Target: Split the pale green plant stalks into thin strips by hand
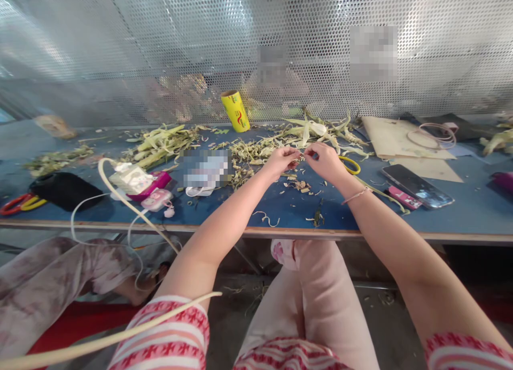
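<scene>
Blue table (240, 210): strip (301, 154) (thin) between hands' grip.

A yellow roll (235, 110) stands at the far edge of the blue counter (460, 220), against a perforated metal screen (160, 44). A phone (417, 185) lies to the right, a pink case (403, 197) just beside it. Paper sheets (395, 138) lie farther back with a wire loop (432, 135) on them. At far left lie a black pouch (65, 190) and red scissors (16, 204).
</scene>
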### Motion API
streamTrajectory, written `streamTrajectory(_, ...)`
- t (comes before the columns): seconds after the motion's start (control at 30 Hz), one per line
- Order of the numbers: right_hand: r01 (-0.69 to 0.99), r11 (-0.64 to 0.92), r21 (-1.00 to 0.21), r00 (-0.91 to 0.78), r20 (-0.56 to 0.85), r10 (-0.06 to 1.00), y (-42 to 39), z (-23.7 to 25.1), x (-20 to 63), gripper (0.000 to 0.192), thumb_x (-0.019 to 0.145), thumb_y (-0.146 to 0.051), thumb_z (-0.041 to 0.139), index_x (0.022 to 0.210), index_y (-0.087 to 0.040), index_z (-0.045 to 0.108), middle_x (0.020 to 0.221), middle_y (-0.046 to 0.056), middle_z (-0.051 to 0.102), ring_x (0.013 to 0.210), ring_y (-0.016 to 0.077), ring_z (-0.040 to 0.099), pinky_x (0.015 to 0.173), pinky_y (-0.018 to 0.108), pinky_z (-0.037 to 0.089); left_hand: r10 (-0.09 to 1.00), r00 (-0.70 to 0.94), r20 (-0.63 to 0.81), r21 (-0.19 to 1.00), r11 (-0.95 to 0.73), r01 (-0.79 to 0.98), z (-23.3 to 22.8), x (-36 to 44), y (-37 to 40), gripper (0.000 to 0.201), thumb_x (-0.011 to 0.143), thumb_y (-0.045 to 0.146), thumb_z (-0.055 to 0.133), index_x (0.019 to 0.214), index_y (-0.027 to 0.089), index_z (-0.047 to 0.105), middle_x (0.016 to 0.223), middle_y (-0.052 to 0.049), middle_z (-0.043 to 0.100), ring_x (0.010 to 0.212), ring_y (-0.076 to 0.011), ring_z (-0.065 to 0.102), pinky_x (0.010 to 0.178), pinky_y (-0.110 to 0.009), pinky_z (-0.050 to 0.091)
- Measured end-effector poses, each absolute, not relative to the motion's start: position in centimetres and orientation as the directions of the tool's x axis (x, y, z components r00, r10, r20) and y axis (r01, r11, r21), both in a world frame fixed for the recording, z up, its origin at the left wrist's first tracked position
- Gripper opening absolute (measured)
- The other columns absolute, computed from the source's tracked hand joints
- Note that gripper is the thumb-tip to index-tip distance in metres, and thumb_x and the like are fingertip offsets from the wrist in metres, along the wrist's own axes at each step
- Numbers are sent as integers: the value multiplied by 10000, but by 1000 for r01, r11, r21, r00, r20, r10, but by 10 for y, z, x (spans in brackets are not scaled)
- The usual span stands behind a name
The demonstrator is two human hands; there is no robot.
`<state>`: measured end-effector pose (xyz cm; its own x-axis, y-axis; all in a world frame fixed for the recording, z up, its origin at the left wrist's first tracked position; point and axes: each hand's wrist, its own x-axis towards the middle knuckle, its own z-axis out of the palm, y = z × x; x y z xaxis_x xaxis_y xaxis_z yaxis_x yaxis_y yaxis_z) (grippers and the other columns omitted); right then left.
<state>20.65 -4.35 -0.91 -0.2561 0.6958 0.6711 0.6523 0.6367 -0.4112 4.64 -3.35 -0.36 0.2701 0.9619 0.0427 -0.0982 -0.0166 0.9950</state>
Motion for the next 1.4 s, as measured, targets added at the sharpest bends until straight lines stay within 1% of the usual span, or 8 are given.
streamTrajectory(0.17, 654, 629, -421, -238, 674, 699, -42, -10, 208, 83, 765, -164, 531, 747, -189, 609, 784, 65, 627, 761, 188, 571, 709, 320, 474, 967, 251, 37, 996, -15, -88, -2, 46, -35, 67, 823, 146, 607, 768, 149, 568, 629, 44, 547, 530, -39, 511, 587, -202, 428)
streamTrajectory(0.33, 634, 647, -423, -238, 690, 684, -45, -9, 206, 105, 789, -186, 526, 778, -191, 631, 816, 67, 639, 771, 186, 580, 720, 330, 487, 967, 254, 15, 996, 9, -92, 0, 47, -36, 88, 848, 141, 570, 761, 143, 553, 667, 25, 580, 537, -40, 522, 614, -217, 444)
streamTrajectory(0.47, 613, 674, -412, -269, 693, 668, -49, -7, 205, 111, 792, -180, 525, 793, -191, 636, 822, 71, 631, 795, 187, 589, 728, 323, 496, 964, 266, 5, 994, 25, -109, -1, 48, -35, 106, 861, 126, 544, 755, 140, 541, 652, 21, 581, 528, -46, 538, 611, -224, 452)
streamTrajectory(0.7, 595, 710, -377, -338, 684, 646, -51, -7, 205, 148, 782, -162, 520, 804, -197, 662, 863, 70, 643, 789, 177, 596, 720, 316, 491, 962, 272, -21, 986, 65, -154, -2, 47, -32, 91, 859, 97, 530, 778, 137, 536, 580, 40, 558, 501, -39, 543, 583, -192, 450)
streamTrajectory(0.93, 563, 733, -381, -353, 691, 631, -53, -5, 206, 148, 771, -158, 535, 802, -185, 678, 868, 73, 638, 745, 160, 588, 699, 307, 491, 957, 286, -40, 961, 115, -251, -2, 46, -32, 88, 841, 54, 530, 798, 126, 556, 592, 32, 570, 507, -41, 546, 590, -204, 454)
streamTrajectory(1.03, 559, 738, -378, -352, 697, 624, -53, -5, 205, 134, 770, -150, 544, 783, -186, 673, 845, 68, 625, 727, 155, 585, 675, 301, 495, 959, 282, -40, 961, 115, -253, -3, 47, -31, 84, 842, 60, 537, 792, 121, 564, 593, 27, 574, 504, -38, 540, 591, -204, 455)
streamTrajectory(1.17, 550, 753, -360, -350, 719, 600, -50, -7, 206, 116, 762, -139, 560, 761, -190, 664, 827, 57, 617, 692, 144, 582, 654, 293, 496, 964, 266, -24, 963, 94, -254, -4, 47, -31, 111, 827, 22, 534, 780, 115, 572, 596, 27, 576, 503, -29, 532, 599, -194, 459)
streamTrajectory(1.4, 553, 754, -354, -345, 727, 594, -48, -9, 206, 114, 755, -133, 565, 757, -190, 664, 813, 53, 614, 664, 137, 564, 625, 287, 489, 954, 298, -21, 957, 105, -269, -3, 46, -32, 103, 831, 38, 544, 772, 115, 578, 566, 39, 572, 495, -16, 525, 573, -158, 446)
